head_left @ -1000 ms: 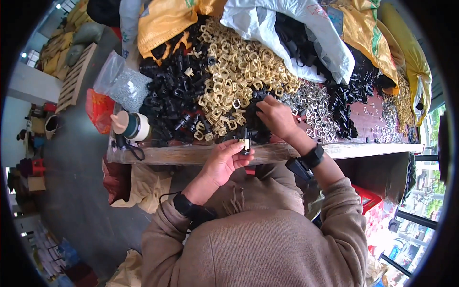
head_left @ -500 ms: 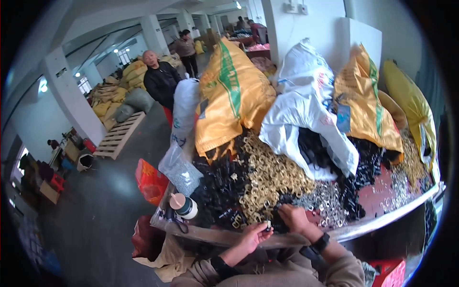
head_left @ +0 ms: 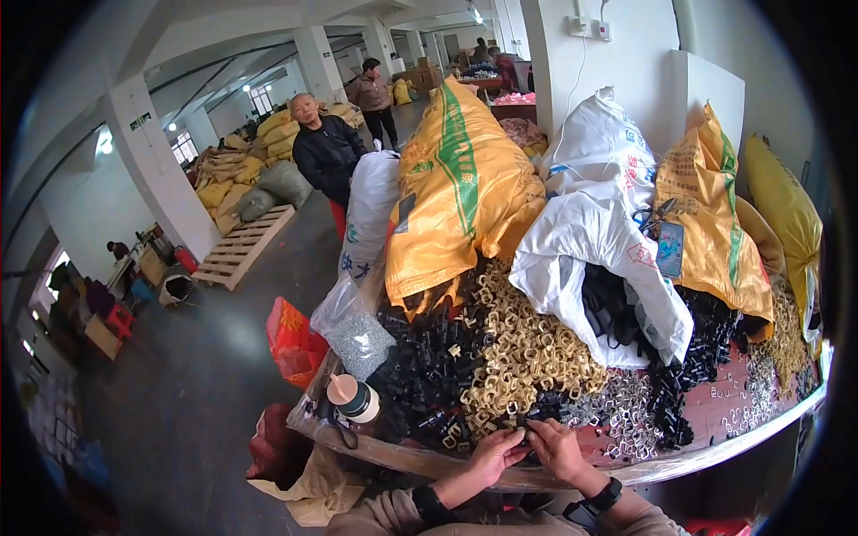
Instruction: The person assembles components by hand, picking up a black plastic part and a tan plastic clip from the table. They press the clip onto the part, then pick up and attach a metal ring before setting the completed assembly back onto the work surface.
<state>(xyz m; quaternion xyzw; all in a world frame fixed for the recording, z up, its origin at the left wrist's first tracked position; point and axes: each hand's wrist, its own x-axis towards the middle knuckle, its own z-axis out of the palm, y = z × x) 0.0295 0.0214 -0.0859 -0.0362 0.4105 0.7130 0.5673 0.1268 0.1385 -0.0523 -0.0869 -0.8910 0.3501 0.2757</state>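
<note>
My left hand [head_left: 497,457] and my right hand [head_left: 558,448] meet at the near edge of the table. Both are closed, thumbs and fingertips pinching a small black piece [head_left: 525,439] between them; its exact shape is mostly hidden by the fingers. Just beyond the hands spreads a heap of gold-coloured, ring-like buckles [head_left: 527,344]. To its left lies a pile of black plastic parts [head_left: 420,357]. Right of my right hand are loose silver metal loops [head_left: 628,415], with more black parts [head_left: 666,406] beside them.
Large yellow [head_left: 460,196] and white [head_left: 599,223] woven sacks stand along the table's back, some spilling parts. A lidded cup [head_left: 355,399] and a clear bag of small grey parts [head_left: 359,344] sit at left. A person [head_left: 326,152] in dark clothes stands beyond the sacks.
My right hand has come from the parts pile to my left hand, and their fingertips now meet on the small black piece. The whole view has shifted slightly.
</note>
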